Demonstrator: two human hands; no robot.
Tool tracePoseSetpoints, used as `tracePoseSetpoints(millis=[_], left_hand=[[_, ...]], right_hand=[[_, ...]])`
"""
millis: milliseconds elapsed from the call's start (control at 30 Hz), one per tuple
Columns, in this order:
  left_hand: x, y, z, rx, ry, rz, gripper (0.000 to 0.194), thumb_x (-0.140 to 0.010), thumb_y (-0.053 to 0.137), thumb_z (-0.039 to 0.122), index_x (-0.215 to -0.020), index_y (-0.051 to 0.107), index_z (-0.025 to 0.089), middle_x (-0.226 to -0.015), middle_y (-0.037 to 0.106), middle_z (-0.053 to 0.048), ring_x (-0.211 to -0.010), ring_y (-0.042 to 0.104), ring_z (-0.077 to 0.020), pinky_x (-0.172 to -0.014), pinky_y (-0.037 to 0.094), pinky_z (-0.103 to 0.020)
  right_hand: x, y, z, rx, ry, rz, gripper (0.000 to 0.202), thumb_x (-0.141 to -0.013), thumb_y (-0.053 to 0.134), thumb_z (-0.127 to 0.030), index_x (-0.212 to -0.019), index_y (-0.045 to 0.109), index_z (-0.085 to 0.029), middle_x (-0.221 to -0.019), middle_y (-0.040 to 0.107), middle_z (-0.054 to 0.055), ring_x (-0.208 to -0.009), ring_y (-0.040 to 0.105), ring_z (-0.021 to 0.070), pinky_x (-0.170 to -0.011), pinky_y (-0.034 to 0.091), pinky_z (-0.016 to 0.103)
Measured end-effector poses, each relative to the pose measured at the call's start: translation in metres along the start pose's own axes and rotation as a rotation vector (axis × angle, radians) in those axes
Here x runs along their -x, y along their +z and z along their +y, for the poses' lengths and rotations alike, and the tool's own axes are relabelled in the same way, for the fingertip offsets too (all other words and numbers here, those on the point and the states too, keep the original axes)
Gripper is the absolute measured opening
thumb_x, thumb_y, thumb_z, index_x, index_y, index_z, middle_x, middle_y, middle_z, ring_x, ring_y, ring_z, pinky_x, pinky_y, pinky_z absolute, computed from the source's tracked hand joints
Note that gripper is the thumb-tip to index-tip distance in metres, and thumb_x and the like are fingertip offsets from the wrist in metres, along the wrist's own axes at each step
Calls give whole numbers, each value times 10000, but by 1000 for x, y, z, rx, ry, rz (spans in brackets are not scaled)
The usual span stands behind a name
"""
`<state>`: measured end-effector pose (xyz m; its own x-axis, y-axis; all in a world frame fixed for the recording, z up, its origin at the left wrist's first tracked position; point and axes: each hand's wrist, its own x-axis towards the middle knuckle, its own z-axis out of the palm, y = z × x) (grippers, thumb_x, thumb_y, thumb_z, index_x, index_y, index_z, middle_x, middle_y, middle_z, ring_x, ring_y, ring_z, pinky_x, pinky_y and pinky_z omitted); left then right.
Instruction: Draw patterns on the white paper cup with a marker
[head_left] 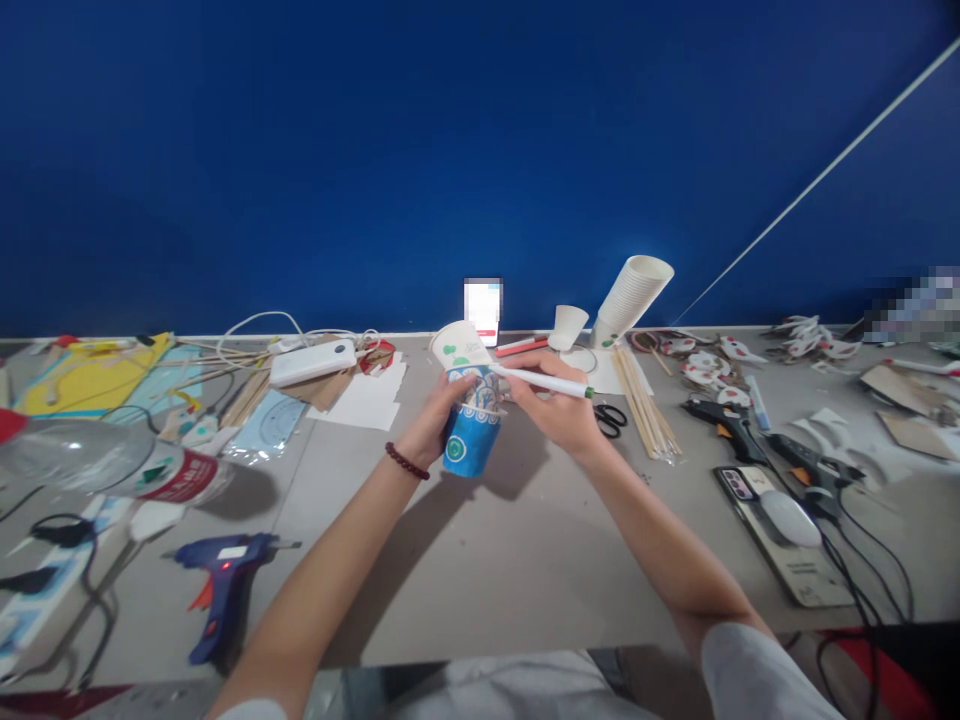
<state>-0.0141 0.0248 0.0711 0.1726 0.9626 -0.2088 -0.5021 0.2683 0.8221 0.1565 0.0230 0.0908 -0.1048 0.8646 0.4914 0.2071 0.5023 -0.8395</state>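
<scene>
left hand (439, 410) hugging blue cup (471, 447) | right hand (556, 408) pinching white marker (547, 381) | lots of tabletop (517, 580) at 6 o'clock, then edge (487, 655)

From afar I see a craft workspace; its table (480, 590) holds a blue glue gun (234, 570), scissors (611, 422), stacked paper cups (628, 305); wooden sticks (645, 405).

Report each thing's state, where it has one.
Left hand, gripping the blue cup
Right hand, gripping the marker
Upright phone, screen lit
Blue glue gun, red light on
Black glue guns, power unclear
Bottle, red cap on
Power strip, plugs in
Paper cup stack, nested
Scissors, open or shut unclear
</scene>
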Motion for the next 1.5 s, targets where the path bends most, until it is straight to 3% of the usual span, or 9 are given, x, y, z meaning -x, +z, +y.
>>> tracePoseSetpoints(millis=[167, 1500], left_hand=[[0, 0, 0, 11, 4, 1, 506, -702, 825, 378, -1150, 658, 211, -1071, 755, -68, -1014, 706, -273, -854, 576, -357], [1, 1, 2, 45, -54, -27, 447, -719, 803, 331, -1104, 653, 159, -927, 771, -81, -821, 740, -244, -735, 599, -336]], right_hand=[[-1, -1, -3, 36, -29, -3, 109, -850, 666, -284, -928, 712, -224, -922, 751, 39, -773, 712, 168, -661, 649, 325], [0, 0, 1, -34, 25, 2, 125, -862, 663, -277, -952, 713, -206, -936, 741, 45, -739, 720, 166, -641, 652, 335]])
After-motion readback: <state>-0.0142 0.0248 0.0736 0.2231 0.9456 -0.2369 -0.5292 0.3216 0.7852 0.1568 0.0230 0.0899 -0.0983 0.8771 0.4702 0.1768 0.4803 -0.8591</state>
